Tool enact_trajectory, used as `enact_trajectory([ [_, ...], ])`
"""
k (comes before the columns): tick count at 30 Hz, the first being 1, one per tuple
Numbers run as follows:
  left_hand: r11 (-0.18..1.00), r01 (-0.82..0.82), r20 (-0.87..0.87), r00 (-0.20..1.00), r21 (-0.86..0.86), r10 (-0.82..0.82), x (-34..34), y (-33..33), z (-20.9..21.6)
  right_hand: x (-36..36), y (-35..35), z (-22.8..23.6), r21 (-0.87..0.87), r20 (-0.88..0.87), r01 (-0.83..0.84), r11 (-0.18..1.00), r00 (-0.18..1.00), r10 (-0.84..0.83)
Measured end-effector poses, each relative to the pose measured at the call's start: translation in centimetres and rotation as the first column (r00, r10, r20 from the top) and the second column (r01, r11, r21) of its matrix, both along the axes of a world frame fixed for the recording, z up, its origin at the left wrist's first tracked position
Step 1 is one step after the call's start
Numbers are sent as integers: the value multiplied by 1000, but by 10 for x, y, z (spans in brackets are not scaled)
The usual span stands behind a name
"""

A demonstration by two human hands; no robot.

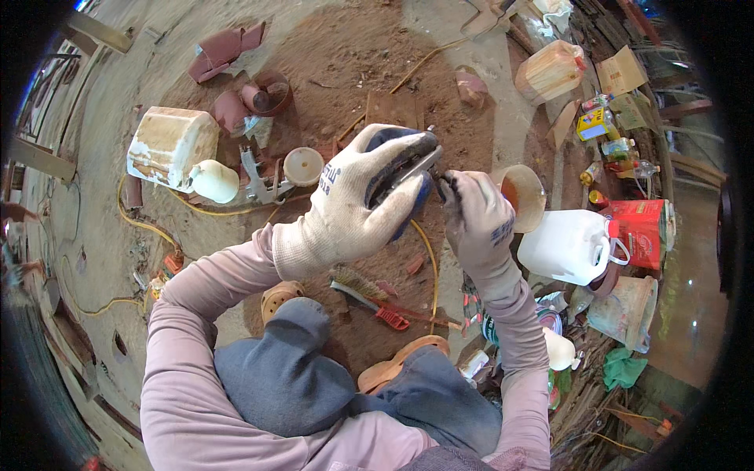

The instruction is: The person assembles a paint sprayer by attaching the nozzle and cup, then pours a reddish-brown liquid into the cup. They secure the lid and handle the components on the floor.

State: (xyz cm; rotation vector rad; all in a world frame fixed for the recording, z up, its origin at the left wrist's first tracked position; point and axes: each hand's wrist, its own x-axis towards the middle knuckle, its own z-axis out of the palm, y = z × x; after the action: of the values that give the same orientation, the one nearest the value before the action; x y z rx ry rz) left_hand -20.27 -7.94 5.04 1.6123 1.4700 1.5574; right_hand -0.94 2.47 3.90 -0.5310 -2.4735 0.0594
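My left hand (pixel 338 196), in a white knit glove with dark palm coating, is closed around a narrow, shiny metal piece (pixel 414 169). Its kind is unclear because the fingers cover much of it. Close to its right side, my right hand (pixel 483 220), in a similar soiled glove, has its fingertips pinched together. Whatever sits in that pinch is too small and dark to name. Both hands are raised above the dirt floor, in front of my knees. Below them lie a bristle brush (pixel 357 284) and a red-handled tool (pixel 390 317).
To the left stand a stained white container (pixel 173 147), a white bottle (pixel 214 182), a grey metal tool (pixel 253 174) and a round tub (pixel 304 166). A tan bowl (pixel 530 196), white jug (pixel 559 250) and red tin (pixel 640 231) crowd the right. A yellow cord (pixel 141 228) crosses the ground.
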Motion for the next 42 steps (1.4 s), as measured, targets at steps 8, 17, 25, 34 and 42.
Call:
enact_trajectory([
  [8, 989, 143, 454, 884, -43, -108, -4, 12, -11, 1, -5, 4, -738, -234, -490, -463, 830, -506],
  [17, 837, 546, 991, 118, -17, -56, -4, 16, -33, 18, -11, 27, -464, -217, -21, 886, 972, -91],
  [25, 892, 440, 984, 175, -102, 27, -6, 12, -31, 41, -1, 55, -62, -68, 7, 998, 998, -11],
  [34, 923, 379, 834, 528, -65, -158, 4, 5, -26, 31, -11, 32, 155, 130, 69, 986, 988, -89],
  [42, 972, 130, 471, 882, -196, -23, 16, 6, 8, 16, -21, 24, 445, 230, 114, 888, 944, -237],
])
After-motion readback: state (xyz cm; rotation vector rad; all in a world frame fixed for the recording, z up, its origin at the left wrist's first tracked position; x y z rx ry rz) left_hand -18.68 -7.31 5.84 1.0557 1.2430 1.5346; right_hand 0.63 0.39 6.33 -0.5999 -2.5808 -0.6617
